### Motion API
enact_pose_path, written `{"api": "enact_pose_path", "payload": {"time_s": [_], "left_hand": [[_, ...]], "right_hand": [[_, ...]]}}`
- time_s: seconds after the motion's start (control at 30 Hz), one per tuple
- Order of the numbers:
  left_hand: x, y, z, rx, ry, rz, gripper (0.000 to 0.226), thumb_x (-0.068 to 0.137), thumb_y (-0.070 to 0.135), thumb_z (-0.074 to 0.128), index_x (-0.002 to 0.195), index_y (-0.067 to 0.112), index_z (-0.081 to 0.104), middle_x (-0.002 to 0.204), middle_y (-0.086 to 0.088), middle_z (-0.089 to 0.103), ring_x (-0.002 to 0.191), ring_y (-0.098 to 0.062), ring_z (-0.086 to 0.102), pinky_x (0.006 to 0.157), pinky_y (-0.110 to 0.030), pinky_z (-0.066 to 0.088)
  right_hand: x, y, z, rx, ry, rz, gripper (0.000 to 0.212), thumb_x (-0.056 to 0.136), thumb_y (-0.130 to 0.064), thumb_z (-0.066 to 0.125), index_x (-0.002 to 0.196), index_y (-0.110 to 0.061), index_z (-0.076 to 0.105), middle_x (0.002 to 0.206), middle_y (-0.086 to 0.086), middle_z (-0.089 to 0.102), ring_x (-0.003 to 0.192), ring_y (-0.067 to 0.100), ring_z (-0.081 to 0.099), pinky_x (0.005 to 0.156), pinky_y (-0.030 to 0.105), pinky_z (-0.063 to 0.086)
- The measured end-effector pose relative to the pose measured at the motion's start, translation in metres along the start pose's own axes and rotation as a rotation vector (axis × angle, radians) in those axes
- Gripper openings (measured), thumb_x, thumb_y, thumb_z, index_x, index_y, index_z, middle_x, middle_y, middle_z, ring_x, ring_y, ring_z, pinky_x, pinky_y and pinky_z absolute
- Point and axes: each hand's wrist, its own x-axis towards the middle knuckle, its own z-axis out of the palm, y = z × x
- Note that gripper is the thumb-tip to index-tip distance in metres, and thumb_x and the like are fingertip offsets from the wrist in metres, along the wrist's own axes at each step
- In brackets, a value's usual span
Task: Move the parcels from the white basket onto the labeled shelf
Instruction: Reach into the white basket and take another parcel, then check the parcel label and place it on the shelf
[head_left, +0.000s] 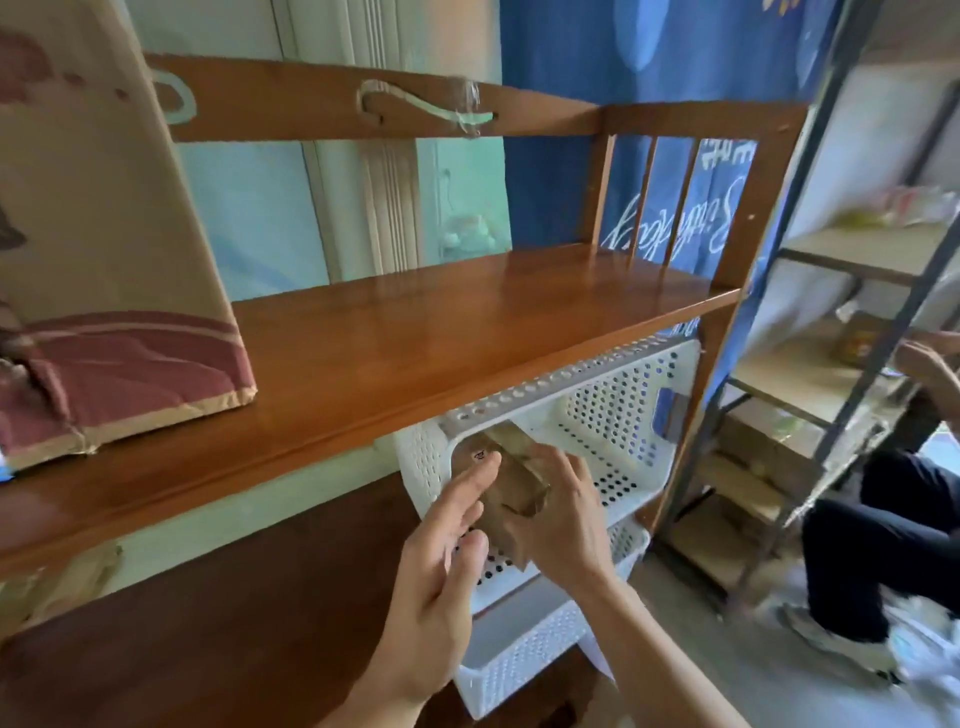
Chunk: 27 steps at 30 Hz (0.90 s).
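Observation:
A brown cardboard parcel (511, 486) sits at the mouth of the upper white perforated basket (613, 395), which stands under the wooden shelf (415, 332). My right hand (561, 514) grips the parcel from its right side and front. My left hand (441, 561) is spread with fingers apart, its fingertips touching the parcel's left face. The parcel's lower part is hidden behind my hands. A large cardboard box with red print (104, 260) stands on the shelf's left end.
A second white basket (524, 660) is stacked below the first. A metal rack (831, 364) with goods stands at the right. Another person's dark trousers (893, 530) and hand (935, 369) are at the far right. A blue curtain (649, 104) hangs behind.

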Motion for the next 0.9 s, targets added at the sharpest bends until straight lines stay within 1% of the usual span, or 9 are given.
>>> {"api": "enact_pose_path", "payload": {"time_s": [0.13, 0.3, 0.37, 0.43, 0.5, 0.6, 0.67, 0.8, 0.9], "left_hand": [[0.001, -0.001, 0.007, -0.063, 0.031, 0.004, 0.043, 0.101, 0.016, 0.046, 0.143, 0.018, 0.055, 0.147, 0.011, 0.059, 0.142, -0.008, 0.048, 0.113, -0.039, 0.041], [0.004, 0.006, 0.024, 0.02, 0.018, -0.026, 0.045, 0.1, 0.035, 0.052, 0.145, 0.032, 0.048, 0.147, 0.019, 0.05, 0.133, 0.018, 0.044, 0.096, -0.002, 0.04], [-0.002, 0.018, 0.029, -0.152, -0.103, -0.181, 0.051, 0.095, 0.056, 0.054, 0.142, 0.038, 0.05, 0.144, 0.017, 0.054, 0.127, 0.018, 0.051, 0.097, -0.008, 0.046], [-0.016, 0.032, 0.029, -0.45, -0.247, -0.39, 0.059, 0.083, 0.069, 0.054, 0.134, 0.042, 0.06, 0.141, 0.01, 0.065, 0.125, -0.002, 0.063, 0.104, -0.031, 0.051], [-0.039, 0.049, 0.021, -0.516, -0.259, -0.429, 0.059, 0.079, 0.074, 0.053, 0.127, 0.043, 0.066, 0.131, 0.014, 0.072, 0.12, -0.004, 0.068, 0.102, -0.032, 0.053], [-0.079, 0.082, -0.001, -0.335, -0.053, -0.288, 0.052, 0.077, 0.066, 0.054, 0.123, 0.044, 0.065, 0.116, 0.027, 0.074, 0.104, 0.014, 0.067, 0.086, -0.009, 0.053], [-0.106, 0.097, -0.023, -0.299, 0.051, -0.245, 0.046, 0.081, 0.061, 0.053, 0.12, 0.043, 0.067, 0.113, 0.028, 0.074, 0.104, 0.013, 0.067, 0.09, -0.014, 0.053], [-0.173, 0.12, -0.07, -0.234, 0.224, -0.219, 0.039, 0.089, 0.059, 0.05, 0.119, 0.043, 0.068, 0.123, 0.011, 0.073, 0.118, -0.012, 0.066, 0.104, -0.046, 0.052], [-0.228, 0.137, -0.113, -0.172, 0.398, -0.143, 0.029, 0.085, 0.051, 0.05, 0.105, 0.055, 0.071, 0.109, 0.026, 0.074, 0.108, 0.001, 0.068, 0.087, -0.025, 0.057]], "right_hand": [[-0.038, -0.005, -0.06, 0.1, 0.139, -0.05, 0.055, 0.058, -0.046, 0.083, 0.107, -0.05, 0.059, 0.112, -0.021, 0.062, 0.102, -0.003, 0.06, 0.081, 0.005, 0.042], [-0.099, -0.034, -0.141, 0.25, 0.205, -0.103, 0.06, 0.06, -0.022, 0.089, 0.113, -0.038, 0.066, 0.111, -0.013, 0.071, 0.103, 0.009, 0.068, 0.08, 0.015, 0.055], [-0.126, -0.045, -0.159, 0.351, 0.229, -0.116, 0.067, 0.06, -0.02, 0.089, 0.122, -0.027, 0.063, 0.117, -0.003, 0.072, 0.104, 0.021, 0.071, 0.082, 0.03, 0.06], [-0.15, -0.052, -0.163, 0.474, 0.198, -0.115, 0.071, 0.06, -0.017, 0.086, 0.127, -0.023, 0.06, 0.12, 0.011, 0.07, 0.106, 0.035, 0.07, 0.085, 0.045, 0.061], [-0.169, -0.059, -0.158, 0.58, 0.144, -0.113, 0.081, 0.06, -0.011, 0.084, 0.134, -0.022, 0.054, 0.124, 0.018, 0.068, 0.108, 0.041, 0.069, 0.088, 0.049, 0.06], [-0.19, -0.078, -0.142, 0.725, 0.104, -0.101, 0.101, 0.057, -0.005, 0.081, 0.148, -0.023, 0.042, 0.125, 0.016, 0.072, 0.107, 0.032, 0.073, 0.082, 0.036, 0.06], [-0.204, -0.096, -0.127, 0.772, 0.106, -0.103, 0.101, 0.056, -0.01, 0.08, 0.149, -0.024, 0.042, 0.124, 0.009, 0.074, 0.106, 0.024, 0.074, 0.079, 0.03, 0.06], [-0.23, -0.131, -0.085, 0.643, 0.122, -0.151, 0.076, 0.053, -0.033, 0.081, 0.127, -0.028, 0.063, 0.113, -0.001, 0.078, 0.096, 0.005, 0.074, 0.072, 0.018, 0.059], [-0.26, -0.161, -0.047, 0.5, 0.068, -0.157, 0.065, 0.052, -0.052, 0.078, 0.114, -0.053, 0.06, 0.116, -0.02, 0.067, 0.103, -0.003, 0.067, 0.077, 0.025, 0.06]]}}
